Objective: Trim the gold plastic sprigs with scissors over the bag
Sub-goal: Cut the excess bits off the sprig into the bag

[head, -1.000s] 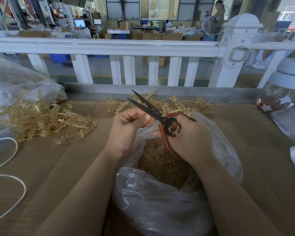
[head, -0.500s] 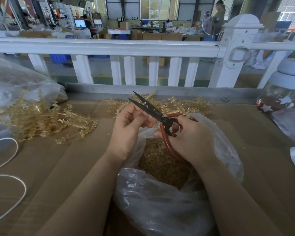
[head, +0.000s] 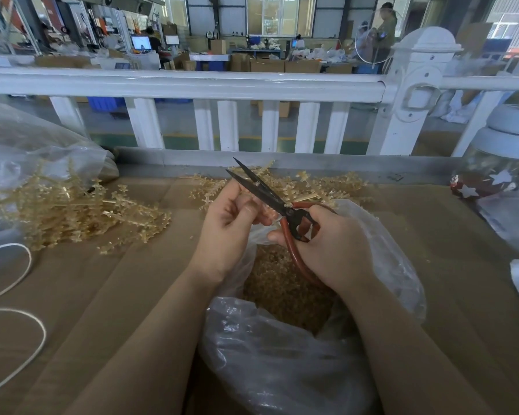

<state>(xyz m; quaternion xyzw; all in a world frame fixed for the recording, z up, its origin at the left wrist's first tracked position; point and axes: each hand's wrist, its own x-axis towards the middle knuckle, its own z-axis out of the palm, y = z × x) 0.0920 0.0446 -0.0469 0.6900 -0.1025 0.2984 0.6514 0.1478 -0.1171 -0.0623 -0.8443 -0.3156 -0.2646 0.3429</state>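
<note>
Scissors point(head: 270, 194): blades parted, red handles gripped by the right hand point(head: 330, 244), held above the clear bag point(head: 282, 369) so offcuts drop in.
Left hand point(head: 231, 223): fingers curled beside the blades; what they pinch is hidden.
Gold sprigs point(head: 81, 211): heaped left within reach.

Gold sprigs point(head: 72, 211), red-handled black scissors point(head: 270, 196), clear bag point(head: 282, 360).

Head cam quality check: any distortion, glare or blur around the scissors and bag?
Head view: wide-angle bowing bends the white railing; scissors and both hands sharp, no motion blur; soft daylight, weak shadows; mild sheen on the clear bag; background windows bright, slightly washed out.
</note>
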